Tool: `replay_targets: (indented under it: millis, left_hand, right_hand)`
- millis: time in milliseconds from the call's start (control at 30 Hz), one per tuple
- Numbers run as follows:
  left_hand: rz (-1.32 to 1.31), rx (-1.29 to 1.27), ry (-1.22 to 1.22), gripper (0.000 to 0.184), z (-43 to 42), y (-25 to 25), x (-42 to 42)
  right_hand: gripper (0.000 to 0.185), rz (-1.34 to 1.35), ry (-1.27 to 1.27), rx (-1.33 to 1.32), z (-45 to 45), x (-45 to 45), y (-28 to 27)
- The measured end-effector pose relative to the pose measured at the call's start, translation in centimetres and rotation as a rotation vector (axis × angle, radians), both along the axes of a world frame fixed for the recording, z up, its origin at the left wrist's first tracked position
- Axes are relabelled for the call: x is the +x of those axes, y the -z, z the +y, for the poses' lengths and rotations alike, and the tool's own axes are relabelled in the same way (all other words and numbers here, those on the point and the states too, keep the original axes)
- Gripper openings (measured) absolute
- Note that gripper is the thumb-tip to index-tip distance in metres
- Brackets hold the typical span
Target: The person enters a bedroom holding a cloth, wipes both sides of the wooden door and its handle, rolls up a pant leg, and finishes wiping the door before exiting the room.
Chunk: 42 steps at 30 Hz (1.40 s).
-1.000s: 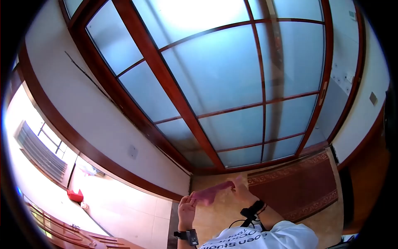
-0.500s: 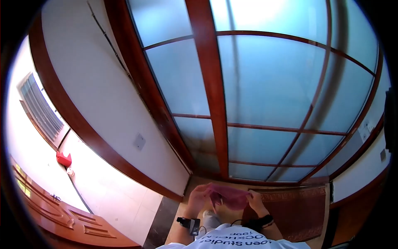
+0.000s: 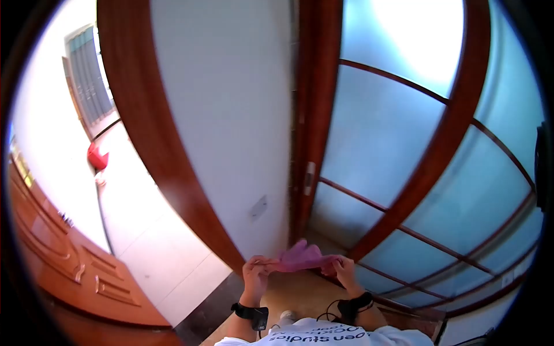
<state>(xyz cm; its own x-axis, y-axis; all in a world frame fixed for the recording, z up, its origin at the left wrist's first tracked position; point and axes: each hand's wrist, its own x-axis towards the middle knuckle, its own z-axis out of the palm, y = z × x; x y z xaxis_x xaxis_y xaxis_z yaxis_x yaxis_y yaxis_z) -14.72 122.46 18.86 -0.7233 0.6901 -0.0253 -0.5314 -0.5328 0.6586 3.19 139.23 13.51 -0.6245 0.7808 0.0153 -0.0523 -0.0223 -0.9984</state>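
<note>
Pink limp item point(image 3: 300, 259): left hand point(image 3: 256, 272) pinches 1 end, right hand point(image 3: 345, 272) other.

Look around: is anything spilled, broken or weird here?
Nothing looks clearly spilled or broken. The pink cloth-like thing is crumpled between the left hand and the right hand, but soft things often bunch up. The brown doorway frame looks curved, which is probably just the camera's wide lens.
</note>
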Motion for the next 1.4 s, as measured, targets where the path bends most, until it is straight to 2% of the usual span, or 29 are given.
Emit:
replay_targets:
  millis: [33,100,167,233,267,333,367,400,433,467,500,567,600,633,700,733,767,800,867,933,967,1033,1100,1167,1233,1300,1333,1400]
  left_hand:
    - [0.157,0.047,-0.033,0.021,-1.7,0.7,-2.1]
    - [0.446,0.03,-0.289,0.022,-4.5,-2.3,-4.8]
    - [0.626,0.017,-0.583,0.023,-6.1,-5.4,-6.6]
    - [0.919,-0.182,-0.736,0.025,-7.4,-7.5,-8.5]
    - [0.984,-0.207,-0.728,0.03,-7.2,-8.8,-9.2]
    - [1.127,-0.29,-0.74,0.039,-6.8,-9.5,-10.5]
    - [1.203,-0.353,-0.759,0.044,-6.6,-9.2,-11.4]
    - [1.359,-0.517,-0.781,0.052,-6.7,-9.2,-12.1]
    - [1.356,-0.536,-0.808,0.052,-6.4,-9.3,-12.5]
    - [1.43,-0.577,-0.849,0.053,-5.9,-9.7,-13.0]
    - [1.501,-0.62,-0.89,0.054,-5.4,-9.9,-13.4]
    - [1.507,-0.627,-0.939,0.054,-4.6,-9.1,-14.6]
    - [1.511,-0.635,-0.982,0.051,-4.2,-8.6,-14.9]
    - [1.518,-0.641,-1.025,0.049,-4.1,-8.0,-15.4]
    - [1.507,-0.625,-1.002,0.057,-4.3,-5.6,-16.4]
    - [1.173,-0.443,-0.93,0.057,-3.8,-4.2,-16.7]
    - [0.839,-0.259,-0.839,0.058,-3.7,-2.9,-16.9]
    - [0.823,-0.286,-0.716,0.055,-4.3,-1.9,-16.8]
    - [0.882,-0.36,-0.628,0.053,-4.3,-0.6,-16.8]
    - [1.052,-0.449,-0.692,0.051,-4.0,0.0,-17.5]
    - [1.159,-0.498,-0.755,0.051,-3.9,0.2,-18.1]
    - [1.364,-0.573,-0.911,0.05,-3.8,0.8,-19.8]
    - [1.491,-0.621,-0.985,0.049,-4.1,1.0,-22.0]
    - [1.411,-0.743,-0.721,0.059,-5.3,0.3,-22.7]
    - [1.486,-0.535,-0.619,0.062,-6.5,-5.9,-22.6]
    - [1.463,-0.405,-0.442,0.064,-7.7,-7.2,-23.3]
    - [1.425,-0.341,-0.415,0.064,-7.8,-6.6,-23.6]
    - [1.366,-0.329,-0.289,0.071,-8.6,-3.8,-23.7]
  right_hand:
    - [0.022,-0.029,-0.137,0.113,0.2,-2.6,-0.3]
    - [0.021,0.02,-0.249,0.185,-0.3,-7.9,-2.7]
    - [0.019,0.066,-0.351,0.251,-1.6,-11.8,-7.1]
    - [0.016,0.13,-0.389,0.462,-3.2,-14.8,-12.5]
    - [0.016,0.144,-0.422,0.454,-3.7,-16.5,-13.3]
    - [0.02,0.463,-0.377,0.743,-4.8,-19.2,-14.5]
    - [0.02,0.481,-0.405,0.735,-5.3,-20.1,-15.4]
    - [0.023,0.542,-0.36,0.837,-5.7,-20.6,-16.2]
    - [0.026,0.603,-0.311,0.937,-5.7,-21.3,-16.6]
    - [0.038,0.647,-0.347,0.985,-5.4,-22.2,-16.2]
    - [0.038,0.666,-0.374,0.984,-5.4,-23.1,-16.2]
    - [0.052,0.665,-0.378,1.027,-5.8,-24.8,-15.9]
    - [0.061,0.591,-0.512,1.034,-5.7,-26.0,-15.0]
    - [0.061,0.613,-0.54,1.034,-6.0,-26.9,-13.6]
    - [0.062,0.515,-0.473,1.147,-6.6,-28.3,-10.8]
    - [0.061,0.591,-0.374,1.224,-7.0,-28.8,-10.1]
    - [0.061,0.607,-0.393,1.232,-7.4,-29.1,-9.0]
    - [0.059,0.603,-0.363,1.153,-7.9,-28.9,-7.6]
    - [0.057,0.587,-0.344,1.078,-8.6,-28.0,-6.0]
    - [0.05,0.459,-0.204,1.551,-9.0,-27.3,-5.8]
    - [0.05,0.455,-0.201,1.554,-9.5,-27.3,-4.9]
    - [0.047,0.476,-0.139,1.347,-10.5,-27.5,-3.3]
    - [0.05,0.42,-0.087,1.502,-11.1,-27.4,-4.9]
    - [0.058,0.371,0.093,1.449,-12.9,-27.9,-6.3]
    - [0.073,0.299,0.419,1.342,-15.5,-29.0,-7.8]
    - [0.078,0.213,0.519,1.299,-17.1,-29.6,-9.3]
    - [0.078,0.196,0.521,1.311,-17.6,-29.6,-9.0]
    - [0.06,0.142,0.554,1.274,-18.3,-29.5,-7.6]
